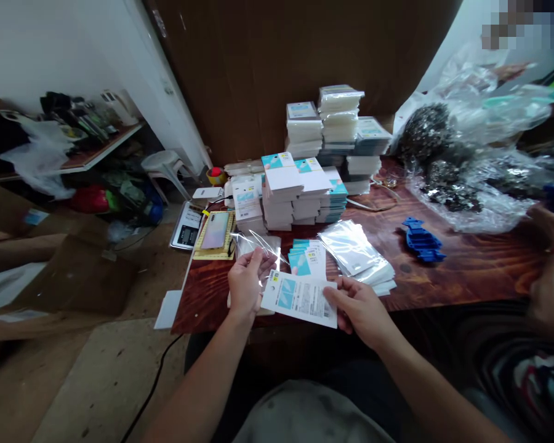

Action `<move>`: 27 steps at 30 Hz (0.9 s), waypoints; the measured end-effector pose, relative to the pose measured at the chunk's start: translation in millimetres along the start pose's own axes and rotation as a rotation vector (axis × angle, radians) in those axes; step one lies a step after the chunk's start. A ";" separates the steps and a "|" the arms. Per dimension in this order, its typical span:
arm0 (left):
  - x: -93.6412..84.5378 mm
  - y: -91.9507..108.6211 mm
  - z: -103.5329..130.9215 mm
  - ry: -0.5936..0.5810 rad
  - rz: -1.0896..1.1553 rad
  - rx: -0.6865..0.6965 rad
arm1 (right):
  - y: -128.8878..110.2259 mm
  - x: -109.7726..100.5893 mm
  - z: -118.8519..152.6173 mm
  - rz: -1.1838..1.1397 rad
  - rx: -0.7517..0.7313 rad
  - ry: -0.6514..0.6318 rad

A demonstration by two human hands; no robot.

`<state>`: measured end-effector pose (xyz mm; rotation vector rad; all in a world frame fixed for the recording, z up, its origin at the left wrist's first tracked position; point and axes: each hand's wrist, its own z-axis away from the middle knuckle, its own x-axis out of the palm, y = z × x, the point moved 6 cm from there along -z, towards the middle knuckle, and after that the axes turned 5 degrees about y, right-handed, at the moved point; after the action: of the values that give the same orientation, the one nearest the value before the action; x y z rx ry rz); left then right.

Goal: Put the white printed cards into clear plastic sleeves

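Note:
My right hand point(362, 311) pinches a printed white card point(300, 298) by its right end, thumb on top. The card is tilted, with a hang hole, a blue picture and small print showing. My left hand point(247, 283) is closed at the edge of a clear plastic bag point(270, 243), whose glossy film rises above the fingers. The card's left end lies close beside the left fingers; I cannot tell whether it touches the bag. Just beyond the hands lie fanned teal-and-white cards point(305, 261). To their right is a loose pile of shiny plastic-sleeved cards point(357, 252).
Tall stacks of packed cards point(300, 184) stand at the back. A phone point(215, 229) rests at the left on a yellow pad. On the right are a blue plastic part point(422, 240), plastic bags of small metal pieces point(452, 178) and another person's blurred arm point(551, 271).

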<state>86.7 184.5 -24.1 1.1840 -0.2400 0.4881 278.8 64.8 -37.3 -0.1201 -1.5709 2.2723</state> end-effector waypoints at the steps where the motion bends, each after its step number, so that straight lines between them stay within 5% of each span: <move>1: 0.4 -0.6 1.1 -0.006 0.010 -0.006 | 0.5 -0.7 -2.1 0.000 -0.008 0.014; 12: 2.1 -2.4 13.0 -0.058 0.012 -0.016 | -17.0 10.5 -2.4 -0.062 -0.199 0.164; 15: 5.5 -4.6 18.4 -0.139 0.010 -0.044 | -13.1 20.9 -5.9 -0.124 -0.151 0.126; 20: 14.7 -2.6 31.8 -0.267 0.025 -0.058 | -8.9 44.1 -18.0 -0.218 -0.118 -0.114; 25: 19.6 0.4 48.1 -0.344 -0.065 -0.151 | -21.8 36.5 -34.9 -0.206 -0.336 0.040; 27: 19.3 5.1 49.3 -0.334 -0.102 -0.127 | -24.6 37.0 -33.9 -0.181 -0.361 0.005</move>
<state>104.7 144.8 6.5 1.1431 -0.4877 0.1804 260.1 115.3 -22.2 -0.0739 -1.8920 1.8356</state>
